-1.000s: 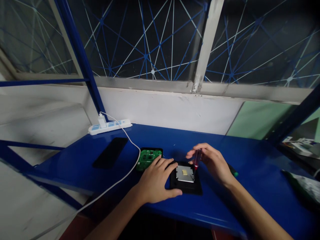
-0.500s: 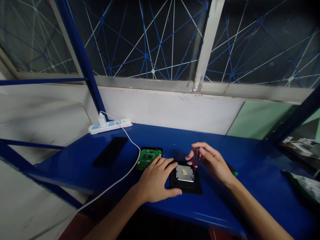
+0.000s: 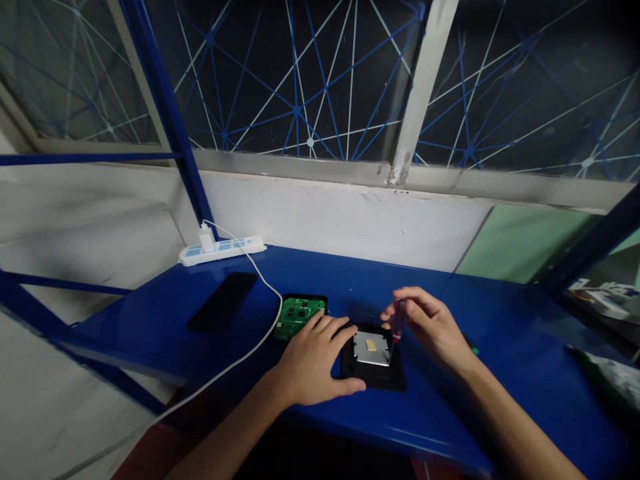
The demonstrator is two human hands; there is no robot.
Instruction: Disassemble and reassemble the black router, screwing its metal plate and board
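Observation:
A black plastic cover (image 3: 373, 377) lies on the blue table with a silver metal plate (image 3: 364, 357) on it. A small yellowish pad (image 3: 371, 345) sits at the plate's middle. My left hand (image 3: 317, 360) rests with spread fingers against the cover's left side. In my right hand (image 3: 425, 323) is a screwdriver (image 3: 399, 323) with a clear reddish handle, held upright between the fingertips. Its tip points down at the plate's right edge; whether it sits in a screw is too small to tell. Behind my left hand is a green circuit board (image 3: 297, 315) in a black shell.
A black phone-like slab (image 3: 223, 303) lies on the left. From the white power strip (image 3: 223, 249), a white cable (image 3: 255, 353) runs across the table toward the lower left. A silvery bag (image 3: 613, 380) is at the right edge. Something green-tipped (image 3: 473, 347) lies behind my right wrist.
The view has shifted slightly. My right fingers have changed their position around the screwdriver handle, which stays at the plate's right edge. My left hand keeps its place on the cover.

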